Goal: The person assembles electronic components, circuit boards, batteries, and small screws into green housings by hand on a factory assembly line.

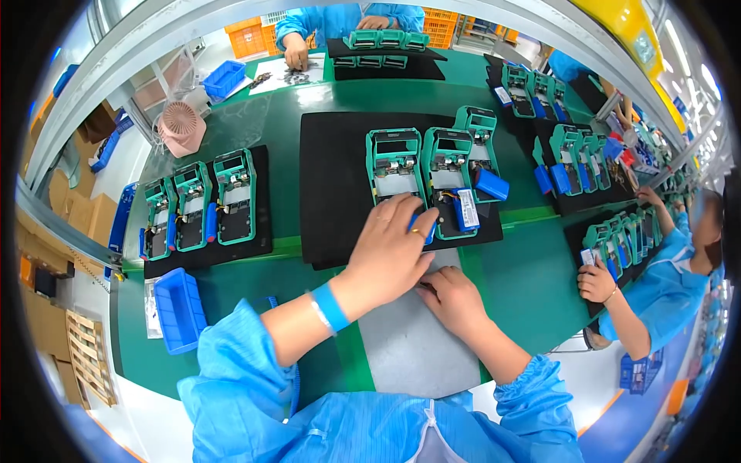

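Three green device housings with open interiors and wiring stand on a black mat (332, 185) before me. My left hand (392, 241), a blue band at its wrist, reaches over the lower end of the left housing (394, 158). Its fingers close around a blue battery pack (421, 225), mostly hidden beneath them. Close by, on the middle housing (448, 153), rests another blue battery pack with a white label (466, 209). A third blue pack (492, 185) lies at the rear housing (477, 123). Below the mat, my right hand (454, 297) is curled; what its fingertips hold, if anything, is hidden.
Left on the green table (262, 127) are a mat of similar housings (235, 197), a blue bin (179, 309) and a pink fan (181, 127). A co-worker (664, 270) handles housings at right; another person (351, 23) works across the table. A metal frame (147, 46) arches overhead.
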A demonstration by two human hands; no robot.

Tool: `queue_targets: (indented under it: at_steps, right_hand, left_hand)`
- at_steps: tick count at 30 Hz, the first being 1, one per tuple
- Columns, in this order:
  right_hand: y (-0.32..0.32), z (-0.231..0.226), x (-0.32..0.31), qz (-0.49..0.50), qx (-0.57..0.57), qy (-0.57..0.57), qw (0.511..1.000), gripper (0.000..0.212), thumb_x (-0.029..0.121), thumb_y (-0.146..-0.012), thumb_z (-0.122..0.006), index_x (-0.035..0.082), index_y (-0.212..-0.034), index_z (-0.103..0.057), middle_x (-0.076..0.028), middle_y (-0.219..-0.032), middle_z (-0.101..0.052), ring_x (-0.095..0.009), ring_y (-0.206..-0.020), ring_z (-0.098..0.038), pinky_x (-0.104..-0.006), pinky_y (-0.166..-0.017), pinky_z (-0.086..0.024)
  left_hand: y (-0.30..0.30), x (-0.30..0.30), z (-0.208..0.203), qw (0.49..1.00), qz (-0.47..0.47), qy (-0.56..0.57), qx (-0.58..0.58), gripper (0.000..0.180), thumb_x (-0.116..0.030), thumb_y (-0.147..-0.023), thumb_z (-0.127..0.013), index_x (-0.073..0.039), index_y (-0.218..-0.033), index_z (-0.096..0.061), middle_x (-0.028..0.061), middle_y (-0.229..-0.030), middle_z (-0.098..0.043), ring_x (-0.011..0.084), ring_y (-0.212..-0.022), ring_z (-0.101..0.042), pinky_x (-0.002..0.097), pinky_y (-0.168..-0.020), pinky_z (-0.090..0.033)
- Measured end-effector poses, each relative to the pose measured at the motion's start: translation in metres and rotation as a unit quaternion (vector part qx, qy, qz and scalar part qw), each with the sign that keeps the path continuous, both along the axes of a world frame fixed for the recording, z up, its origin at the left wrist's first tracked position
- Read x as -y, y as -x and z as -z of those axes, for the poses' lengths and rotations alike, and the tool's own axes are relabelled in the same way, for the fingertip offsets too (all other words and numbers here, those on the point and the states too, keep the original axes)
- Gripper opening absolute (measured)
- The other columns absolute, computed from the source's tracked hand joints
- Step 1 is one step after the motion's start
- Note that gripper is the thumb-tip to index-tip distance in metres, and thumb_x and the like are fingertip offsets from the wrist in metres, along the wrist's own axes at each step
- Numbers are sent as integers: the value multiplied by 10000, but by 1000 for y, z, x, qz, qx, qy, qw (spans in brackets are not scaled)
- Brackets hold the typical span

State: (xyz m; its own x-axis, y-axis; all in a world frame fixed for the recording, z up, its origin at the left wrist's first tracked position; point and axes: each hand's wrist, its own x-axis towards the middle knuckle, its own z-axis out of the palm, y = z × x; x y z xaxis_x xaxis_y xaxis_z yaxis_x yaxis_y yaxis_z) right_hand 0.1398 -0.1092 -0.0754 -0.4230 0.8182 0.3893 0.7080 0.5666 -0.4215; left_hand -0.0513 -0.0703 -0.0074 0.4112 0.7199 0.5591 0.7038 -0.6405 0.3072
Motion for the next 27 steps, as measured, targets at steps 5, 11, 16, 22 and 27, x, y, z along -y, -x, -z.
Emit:
queue_targets:
  at_steps: [5,11,16,22,27]
  right_hand:
    - [-3,-12,-9,-40,158,-37,986,128,134,-763,-695,86,-871,-647,-69,-866,-625,-267,-849,-632,-385,-708,-529]
    - [-39,-16,-19,-110,205,-78,969,178,153,-758,-669,141,-936,-667,-12,-953,-631,-230,-906,-624,-356,-736,-540]
    - [-27,-14,-9,-43,70,-15,996,182,123,-760,-743,123,-932,-684,-26,-916,-642,-239,-863,-626,-365,-732,-556]
    - [-9,-24,-10,-44,285,-15,957,78,85,-740,-658,60,-812,-642,-88,-855,-662,-254,-819,-659,-334,-698,-571]
    - [15,-36,-11,-47,368,2,929,83,82,-705,-642,49,-780,-634,-110,-767,-664,-269,-746,-687,-343,-641,-579]
  left_hand:
    - [-5,-20,10,999,0,26,-25,450,-213,-806,-770,-42,-1183,-593,135,-1164,-554,348,-1161,-485,457,-945,-414]
    - [25,-37,-9,972,-43,42,225,273,-179,-974,-580,-27,-1201,-579,191,-1011,-658,392,-933,-627,468,-836,-499]
    - [78,-68,-1,969,-144,-82,183,289,-98,-952,-590,-24,-1232,-598,176,-1148,-652,378,-1078,-592,442,-948,-475]
    - [56,-88,-13,971,-82,67,216,531,-294,-952,-635,47,-1342,-517,253,-1186,-648,430,-1112,-605,468,-980,-468]
    - [51,-114,-9,948,-33,189,254,452,-302,-1021,-575,-45,-1388,-516,177,-928,-640,281,-812,-623,365,-786,-493]
